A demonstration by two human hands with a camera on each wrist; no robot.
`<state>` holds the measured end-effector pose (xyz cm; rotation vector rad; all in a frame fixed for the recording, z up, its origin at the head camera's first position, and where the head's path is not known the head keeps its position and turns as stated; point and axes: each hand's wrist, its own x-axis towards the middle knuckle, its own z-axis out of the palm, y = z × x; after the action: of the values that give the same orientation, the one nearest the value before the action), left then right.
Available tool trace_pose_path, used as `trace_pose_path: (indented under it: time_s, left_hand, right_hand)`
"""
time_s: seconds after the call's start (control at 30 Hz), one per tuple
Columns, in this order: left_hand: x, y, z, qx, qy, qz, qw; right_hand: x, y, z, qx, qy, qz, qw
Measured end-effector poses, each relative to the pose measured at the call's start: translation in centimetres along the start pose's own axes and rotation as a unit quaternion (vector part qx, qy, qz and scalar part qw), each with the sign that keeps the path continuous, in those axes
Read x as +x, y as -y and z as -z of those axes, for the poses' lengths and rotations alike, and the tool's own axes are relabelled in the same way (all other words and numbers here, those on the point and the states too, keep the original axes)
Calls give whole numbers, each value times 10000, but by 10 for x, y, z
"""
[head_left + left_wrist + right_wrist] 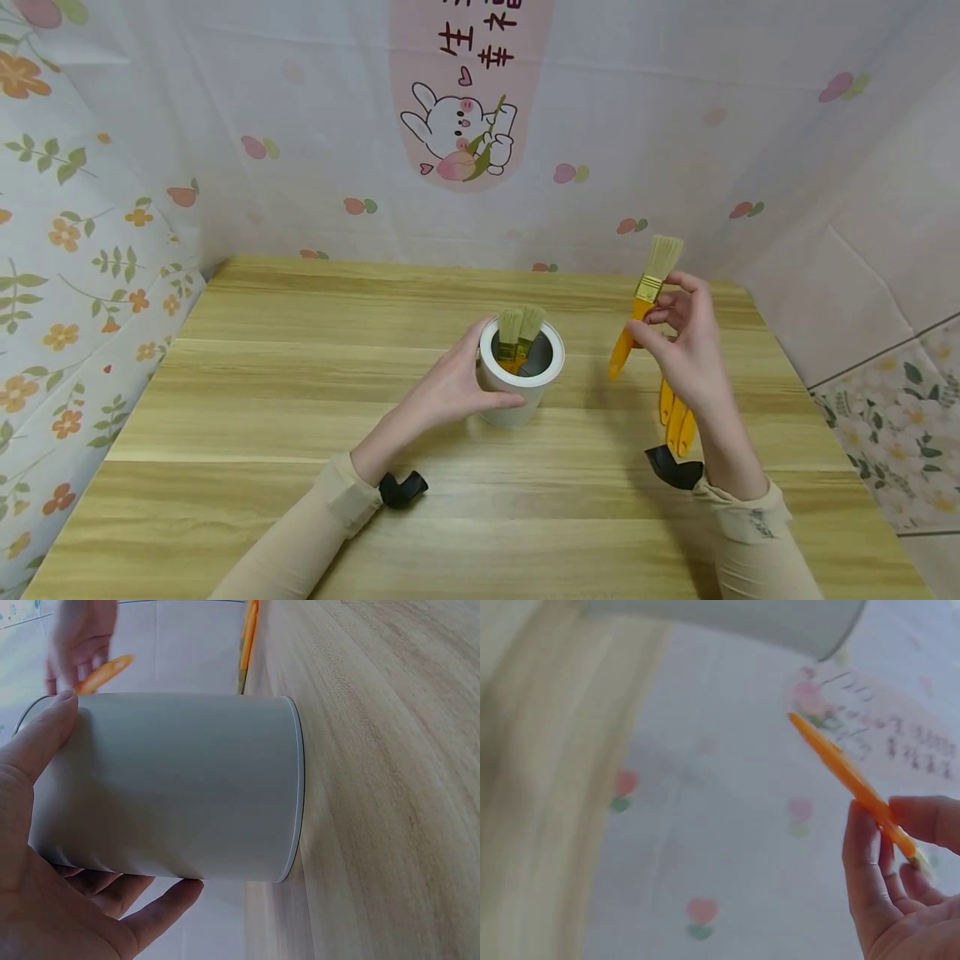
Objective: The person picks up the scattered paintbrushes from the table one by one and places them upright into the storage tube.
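A white cylindrical container (512,408) stands upright on the table, with two bristle brushes (517,329) in it, bristles up. My left hand (457,379) grips its side, thumb across the near side and fingers round the far one; the left wrist view shows the container (180,787) up close. To the right, my right hand (693,342) pinches a paintbrush (643,304) by its orange handle, above the table. Its pale bristles point up and the handle end points down toward the left. In the right wrist view the orange handle (847,776) lies between thumb and fingers.
Several more orange-handled brushes (677,421) lie on the wooden table (300,400) beneath my right forearm, partly hidden by it. A patterned cloth (315,125) hangs behind the table, with flowered cloth on the left. Black wrist mounts (402,490) sit at both wrists.
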<state>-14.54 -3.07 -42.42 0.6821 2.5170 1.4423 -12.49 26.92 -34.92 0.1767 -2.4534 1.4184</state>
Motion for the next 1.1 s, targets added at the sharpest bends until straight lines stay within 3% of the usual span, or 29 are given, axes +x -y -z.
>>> trace_pose_path:
  time_s: [0.1,0.23,0.47,0.87,1.1]
  left_hand:
    - [0,0,0,9,9,8,10000]
    - [1,2,-2,-8,19,-14,10000]
    - [1,1,-1,-8,19,-92,10000]
    - [1,0,0,-32,59,-31,10000]
    - [1,0,0,-48,39,-107,9999]
  right_hand:
    - [3,16,-8,879,-244,251,9955]
    - [3,35,-22,1799,-538,511,9809]
    - [-1,45,-43,2270,-528,937,9679]
    - [-4,36,-60,1212,31,674,9903]
    - [-5,31,-60,-126,115,741,9971]
